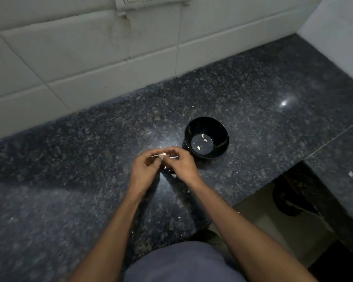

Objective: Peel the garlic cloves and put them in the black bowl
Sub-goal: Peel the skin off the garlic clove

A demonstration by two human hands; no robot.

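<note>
Fingers [151,157] of left hand [144,169] and right hand [180,162] pinch one garlic clove [162,155] above the counter [69,159]. Black bowl [222,129], just right, holds three peeled cloves [202,136]; counter edge lies near behind it, open granite spreads left.

Dark speckled granite counter [253,94] under me, white tiled wall [90,58] behind (grey vent [151,3] up top).

Speckled granite counter [253,88] bears black bowl [222,129] and skin scraps [350,174].
</note>
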